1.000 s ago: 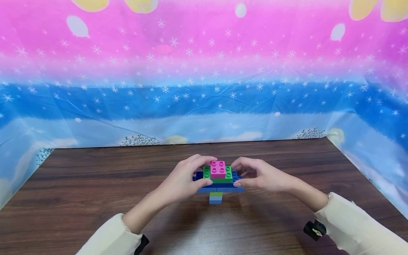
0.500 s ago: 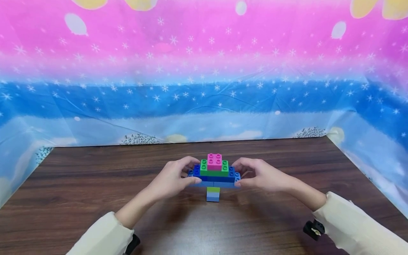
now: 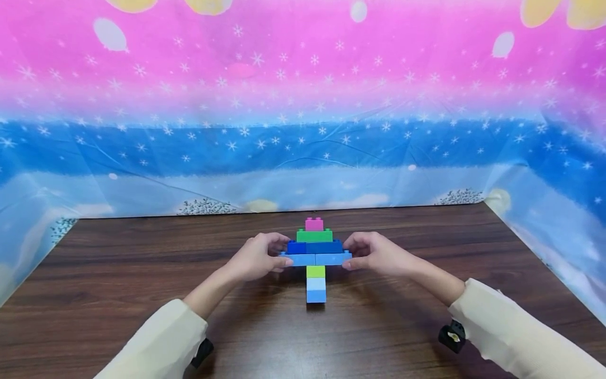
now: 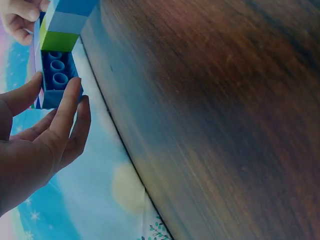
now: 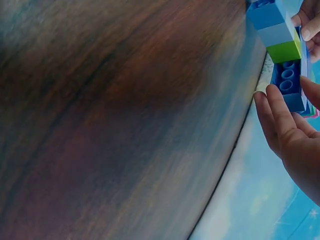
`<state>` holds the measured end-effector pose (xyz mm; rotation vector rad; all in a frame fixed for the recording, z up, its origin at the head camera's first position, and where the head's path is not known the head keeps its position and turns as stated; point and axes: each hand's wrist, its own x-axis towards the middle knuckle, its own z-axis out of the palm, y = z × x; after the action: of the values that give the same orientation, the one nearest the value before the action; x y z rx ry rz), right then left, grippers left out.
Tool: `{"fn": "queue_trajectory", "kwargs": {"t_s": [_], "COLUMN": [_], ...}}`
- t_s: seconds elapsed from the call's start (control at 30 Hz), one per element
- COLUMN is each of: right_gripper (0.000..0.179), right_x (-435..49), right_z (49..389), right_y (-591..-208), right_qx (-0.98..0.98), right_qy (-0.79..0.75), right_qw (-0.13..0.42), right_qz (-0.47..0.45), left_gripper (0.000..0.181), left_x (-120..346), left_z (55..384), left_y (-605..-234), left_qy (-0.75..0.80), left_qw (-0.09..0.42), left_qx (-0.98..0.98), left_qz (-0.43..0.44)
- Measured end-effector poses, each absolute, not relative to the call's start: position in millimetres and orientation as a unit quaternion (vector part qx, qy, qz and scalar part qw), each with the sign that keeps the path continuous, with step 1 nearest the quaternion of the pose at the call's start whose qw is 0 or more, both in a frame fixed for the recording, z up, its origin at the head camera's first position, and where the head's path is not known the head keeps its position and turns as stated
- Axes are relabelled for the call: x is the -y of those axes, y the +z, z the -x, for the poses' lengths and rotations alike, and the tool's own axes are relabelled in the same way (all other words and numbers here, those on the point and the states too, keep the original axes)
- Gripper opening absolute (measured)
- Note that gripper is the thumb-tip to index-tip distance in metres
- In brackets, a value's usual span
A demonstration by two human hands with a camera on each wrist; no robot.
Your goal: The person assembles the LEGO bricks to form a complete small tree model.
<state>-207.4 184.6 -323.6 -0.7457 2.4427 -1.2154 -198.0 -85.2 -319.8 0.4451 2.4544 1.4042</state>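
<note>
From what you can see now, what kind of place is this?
Probably an indoor play or recording corner: a wooden table, a pink and blue starry sheet hung around it, and a toy brick model held by both hands.

- The multicoloured stepped tower of plastic building bricks (image 3: 315, 258) is moulded smooth, with a slight gloss.
- The dark brown table top (image 3: 118, 284) is finished in wood grain with a soft sheen.
- The pink-and-blue snowflake-printed backdrop sheet (image 3: 303, 105) is seen as thin, glossy, creased plastic film.
- The cream sleeves (image 3: 516, 337) are of matt cloth.

No legible text or labels anywhere.
</note>
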Motion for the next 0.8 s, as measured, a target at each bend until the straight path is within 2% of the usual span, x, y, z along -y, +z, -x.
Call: {"fn": "queue_trajectory", "kwargs": {"t_s": [0.1,0.27,0.8], "right_gripper": [0.028,0.022,0.028], "right_x": [-184.6,-185.1,-189.8], "right_z": [210.8,215.3,219.1], "right_y": [-327.3,-333.1,-342.9], "right_qx": [-0.869,-0.857,-0.873], "right_qy": [-0.395,-0.406,-0.362], "right_qw": [0.145,0.184,0.177], "right_qz": [0.262,0.258,0.273], "left_gripper": [0.043,0.046,0.043], "left_x": [83.4,79.9,74.5], "left_z": [200.0,201.7,203.3], "left_y": [-322.1,-326.1,-336.3], "left_qy": [0.479,0.471,0.471], "left_qw": [0.16,0.19,0.205], "left_qx": [-0.851,-0.853,-0.851], "left_qz": [-0.146,-0.125,-0.11]}}
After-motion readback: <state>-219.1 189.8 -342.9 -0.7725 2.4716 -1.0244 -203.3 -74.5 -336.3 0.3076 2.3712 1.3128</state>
